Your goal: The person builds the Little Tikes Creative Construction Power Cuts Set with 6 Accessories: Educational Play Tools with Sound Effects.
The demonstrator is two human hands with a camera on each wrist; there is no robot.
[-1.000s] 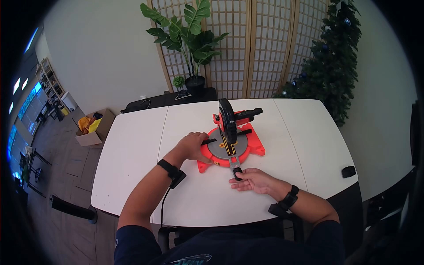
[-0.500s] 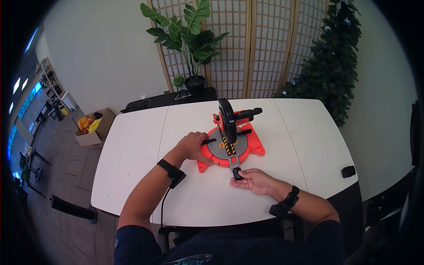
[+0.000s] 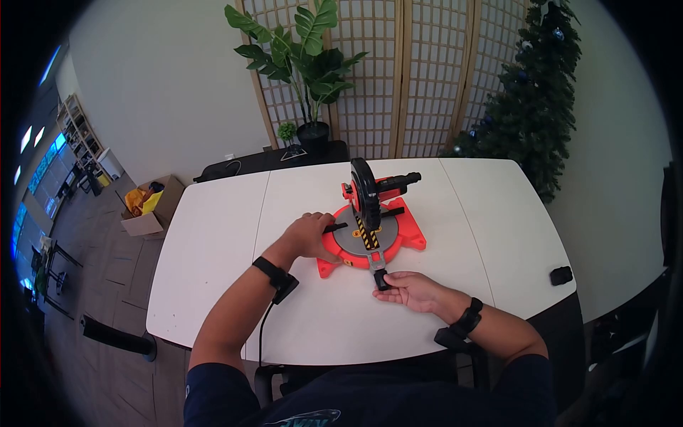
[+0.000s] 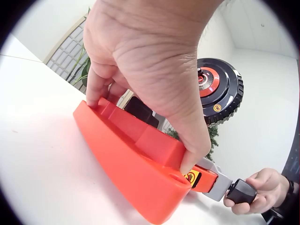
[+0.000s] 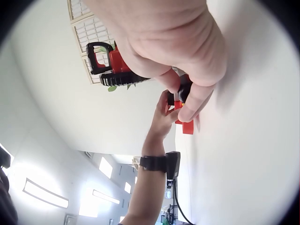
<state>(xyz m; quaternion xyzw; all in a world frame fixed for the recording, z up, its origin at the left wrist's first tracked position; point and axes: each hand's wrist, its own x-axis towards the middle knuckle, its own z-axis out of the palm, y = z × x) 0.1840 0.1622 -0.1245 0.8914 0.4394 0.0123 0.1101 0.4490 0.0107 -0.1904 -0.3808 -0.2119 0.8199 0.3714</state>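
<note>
An orange-red and grey toy miter saw (image 3: 410, 229) stands on the white table, its black toothed blade (image 3: 366, 196) raised above the round grey turntable. My left hand (image 3: 310, 235) grips the left end of the saw's base, the thumb pressing near the front by a yellow warning sticker (image 4: 192, 178) and the fingers over the back edge. At the saw's front, my right hand (image 3: 415, 292) pinches the black knob (image 3: 382, 280) at the end of the grey arm, thumb on its side and fingers beneath. In the right wrist view that hand hides most of the knob.
The white table (image 3: 213, 285) spreads around the saw, with a small black object (image 3: 561, 276) at its right edge. Behind stand a potted plant (image 3: 314, 135), a folding screen (image 3: 434, 85) and a decorated tree (image 3: 541, 99). A cardboard box (image 3: 167, 206) sits to the left.
My right fingers have shifted slightly on the knob and sit closer around it, leaving more of it showing. The left hand and the saw's base stay in place.
</note>
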